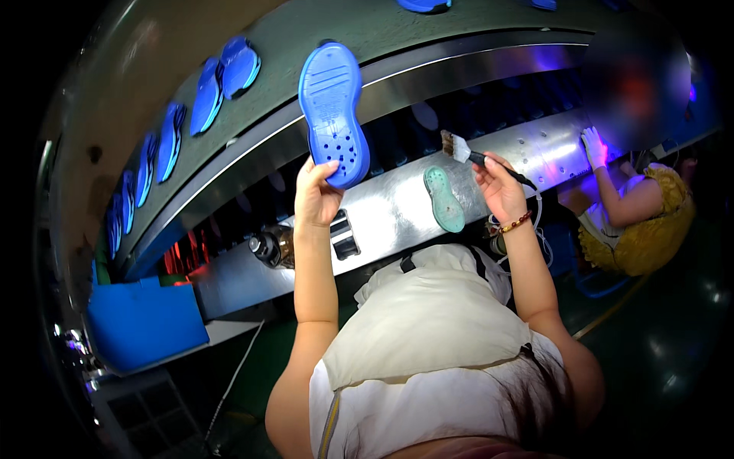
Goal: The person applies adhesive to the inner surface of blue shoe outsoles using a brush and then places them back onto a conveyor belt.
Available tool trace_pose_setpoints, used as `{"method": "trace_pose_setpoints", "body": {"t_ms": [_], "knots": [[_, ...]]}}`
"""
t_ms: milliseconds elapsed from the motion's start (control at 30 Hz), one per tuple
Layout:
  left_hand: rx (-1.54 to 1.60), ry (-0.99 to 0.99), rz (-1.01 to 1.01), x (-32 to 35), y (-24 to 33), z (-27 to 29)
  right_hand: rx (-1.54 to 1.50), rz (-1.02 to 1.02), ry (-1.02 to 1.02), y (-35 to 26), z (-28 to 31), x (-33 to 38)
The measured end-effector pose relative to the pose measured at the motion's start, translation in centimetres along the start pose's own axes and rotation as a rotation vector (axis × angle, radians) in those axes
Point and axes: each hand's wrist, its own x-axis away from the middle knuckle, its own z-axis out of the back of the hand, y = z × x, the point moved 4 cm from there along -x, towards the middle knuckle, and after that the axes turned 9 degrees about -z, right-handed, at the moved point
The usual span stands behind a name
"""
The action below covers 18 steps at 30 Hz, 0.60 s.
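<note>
My left hand (317, 191) grips a blue shoe sole (331, 107) by its lower end, thumb over the part with round holes. The sole is raised upright in front of the metal rail. In my right hand (501, 187) is a paint brush (479, 158) with a black handle; its pale bristles point up and left. Between my hands, a mint-green sole (443, 200) with small holes lies on the metal bench (390, 218). It touches neither hand. A dark brown bottle (273, 246) with a black cap stands beside my left forearm.
A green conveyor belt (283, 76) curves past the bench, carrying several blue soles (206, 96). Below its steel rail is a dark shelf of soles. A blue bin (145, 325) stands at lower left. Another person's gloved hand (594, 148) is at the bench's right end.
</note>
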Motion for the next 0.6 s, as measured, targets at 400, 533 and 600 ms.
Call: {"method": "trace_pose_setpoints", "body": {"t_ms": [400, 533, 600], "knots": [[0.33, -0.193, 0.264, 5.3, -8.0, 0.6, 0.294, -0.104, -0.289, 3.8, -7.4, 0.5], [0.431, -0.148, 0.345, 5.6, -7.8, -1.4, 0.313, -0.159, -0.236, 4.7, -7.7, -1.3], [0.45, -0.119, 0.375, 5.9, -8.7, -1.1, 0.362, -0.157, -0.213, 4.7, -8.3, -1.6]]}}
